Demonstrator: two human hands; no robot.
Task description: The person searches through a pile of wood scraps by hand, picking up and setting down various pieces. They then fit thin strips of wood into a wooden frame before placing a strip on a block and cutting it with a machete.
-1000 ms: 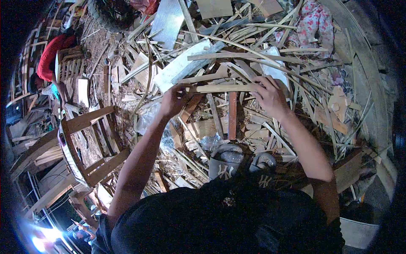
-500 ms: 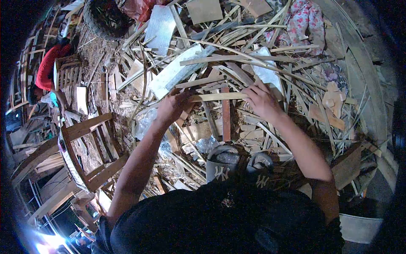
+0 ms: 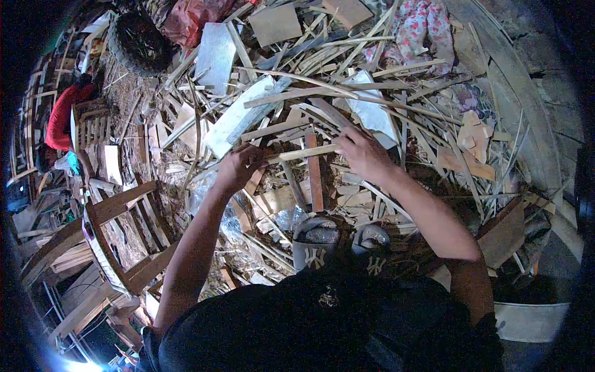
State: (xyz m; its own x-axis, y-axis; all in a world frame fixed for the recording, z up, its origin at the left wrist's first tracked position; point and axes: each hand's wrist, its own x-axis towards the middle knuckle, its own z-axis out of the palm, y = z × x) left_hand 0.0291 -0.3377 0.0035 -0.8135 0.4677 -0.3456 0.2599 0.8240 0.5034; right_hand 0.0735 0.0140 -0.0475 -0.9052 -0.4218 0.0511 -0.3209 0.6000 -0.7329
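Observation:
A short, pale wooden strip (image 3: 304, 154) spans the gap between my two hands, held above the scrap pile. My left hand (image 3: 238, 166) is closed around its left end. At the other end, the fingers of my right hand (image 3: 365, 154) grip the wood. Below the strip lies a reddish-brown wooden piece (image 3: 315, 180), pointing toward my sandals (image 3: 317, 239). Just beyond my hands rest a whitish board (image 3: 238, 121) and a long thin slat (image 3: 297, 94) among many loose offcuts.
On the left stands a wooden frame (image 3: 127, 201). A person in a red top (image 3: 65, 118) bends near a slatted crate (image 3: 93, 127). At the back lie a tyre (image 3: 137, 43) and a flowered cloth (image 3: 427, 31). A pale tub (image 3: 533, 321) is at lower right.
The strip has tilted, its left end now lower than its right. My view has shifted, so the surroundings sit further left and a little lower. Both hands keep their hold.

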